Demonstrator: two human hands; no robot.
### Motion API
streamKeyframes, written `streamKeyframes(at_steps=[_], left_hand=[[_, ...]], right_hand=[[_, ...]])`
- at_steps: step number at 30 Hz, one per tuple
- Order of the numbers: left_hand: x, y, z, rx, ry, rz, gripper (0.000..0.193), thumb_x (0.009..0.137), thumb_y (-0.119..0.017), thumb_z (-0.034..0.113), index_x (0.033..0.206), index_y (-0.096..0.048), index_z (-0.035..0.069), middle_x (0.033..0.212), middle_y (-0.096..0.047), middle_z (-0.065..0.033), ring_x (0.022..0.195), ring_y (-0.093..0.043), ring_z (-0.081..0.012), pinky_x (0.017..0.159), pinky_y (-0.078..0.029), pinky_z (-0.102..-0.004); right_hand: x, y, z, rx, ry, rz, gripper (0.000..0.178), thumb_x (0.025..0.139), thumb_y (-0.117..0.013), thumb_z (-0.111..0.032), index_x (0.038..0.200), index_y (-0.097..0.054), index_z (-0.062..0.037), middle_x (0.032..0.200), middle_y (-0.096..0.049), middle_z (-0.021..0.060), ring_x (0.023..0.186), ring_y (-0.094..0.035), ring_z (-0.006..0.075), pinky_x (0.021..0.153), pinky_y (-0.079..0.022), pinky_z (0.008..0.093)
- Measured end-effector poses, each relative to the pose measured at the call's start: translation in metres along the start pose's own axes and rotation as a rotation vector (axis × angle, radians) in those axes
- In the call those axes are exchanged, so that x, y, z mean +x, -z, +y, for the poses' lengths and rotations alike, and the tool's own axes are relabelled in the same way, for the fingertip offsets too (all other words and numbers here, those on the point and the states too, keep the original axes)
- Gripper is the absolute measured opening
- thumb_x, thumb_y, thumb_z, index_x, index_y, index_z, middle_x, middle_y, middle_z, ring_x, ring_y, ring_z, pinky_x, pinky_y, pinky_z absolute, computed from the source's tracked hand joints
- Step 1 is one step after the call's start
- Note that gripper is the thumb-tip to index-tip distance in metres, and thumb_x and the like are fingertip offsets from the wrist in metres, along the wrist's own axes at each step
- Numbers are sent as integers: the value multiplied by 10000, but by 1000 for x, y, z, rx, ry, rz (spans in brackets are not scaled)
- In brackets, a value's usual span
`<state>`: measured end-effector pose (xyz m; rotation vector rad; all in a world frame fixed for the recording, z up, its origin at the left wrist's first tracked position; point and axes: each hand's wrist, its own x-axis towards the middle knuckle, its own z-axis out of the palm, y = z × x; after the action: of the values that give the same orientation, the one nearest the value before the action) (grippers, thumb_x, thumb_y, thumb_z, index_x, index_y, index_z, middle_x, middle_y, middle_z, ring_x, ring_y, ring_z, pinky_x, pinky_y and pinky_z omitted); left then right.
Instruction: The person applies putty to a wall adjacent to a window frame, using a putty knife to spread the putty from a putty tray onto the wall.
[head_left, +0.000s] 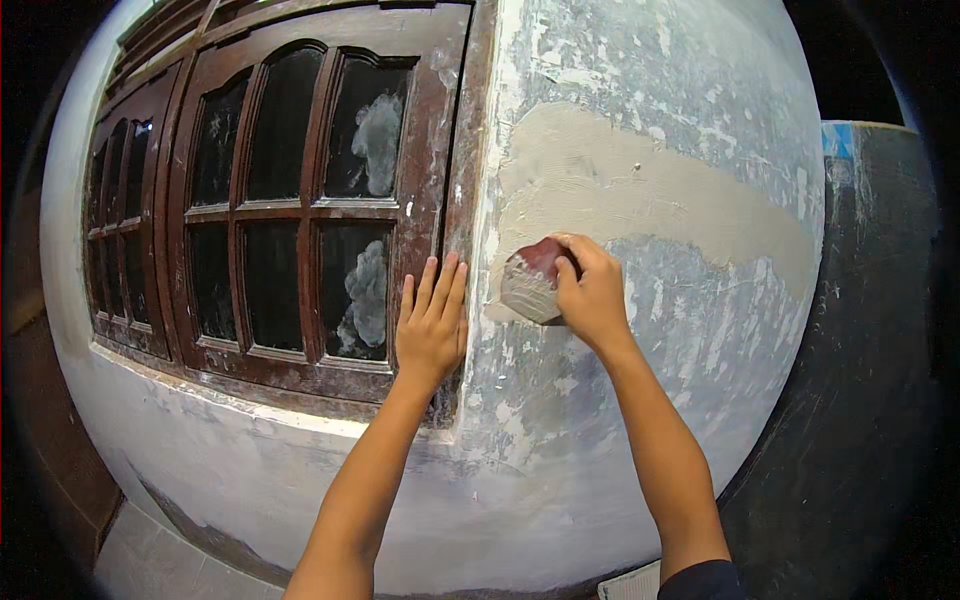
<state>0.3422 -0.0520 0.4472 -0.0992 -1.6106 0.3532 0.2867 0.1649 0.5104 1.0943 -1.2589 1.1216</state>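
Note:
My right hand (592,295) is closed on a dark red scraper (535,280), a flat palm-sized piece smeared with beige putty. The scraper lies against the wall (700,330) just right of the window frame. Above it spreads a broad band of wet-looking beige putty (650,190), running from the frame toward the wall's right side. My left hand (432,325) rests flat on the brown wooden window frame (460,225), fingers stretched upward and holding nothing. Part of the scraper's right side is hidden by my right fingers.
A brown wooden window (300,215) with several dark panes fills the left; two right-hand panes carry whitish smears. Its pale sill (240,395) juts out below. A dark panel (850,350) stands beyond the wall at right. Grey floor tiles (170,560) show at lower left.

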Motion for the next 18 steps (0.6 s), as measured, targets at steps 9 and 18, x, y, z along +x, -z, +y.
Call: streamKeyframes(at_steps=[9, 18], left_hand=[[-2, -5, -3, 12, 0, 2, 569, 885, -488, 168, 1442, -426, 69, 1529, -383, -76, 1419, -340, -279, 1168, -214, -480], [-2, -3, -2, -21, 9, -30, 553, 914, -455, 167, 1454, -407, 58, 1536, -369, -96, 1435, -308, -299, 1176, -185, -482]], right_hand=[[7, -14, -12, 57, 80, -81, 240, 801, -513, 32, 999, -649, 40, 958, -656, 232, 896, -632, 419, 818, -503, 432], [14, -21, -9, 44, 169, -92, 245, 783, -509, 39, 988, -643, 39, 915, -648, 229, 858, -629, 424, 786, -505, 454]])
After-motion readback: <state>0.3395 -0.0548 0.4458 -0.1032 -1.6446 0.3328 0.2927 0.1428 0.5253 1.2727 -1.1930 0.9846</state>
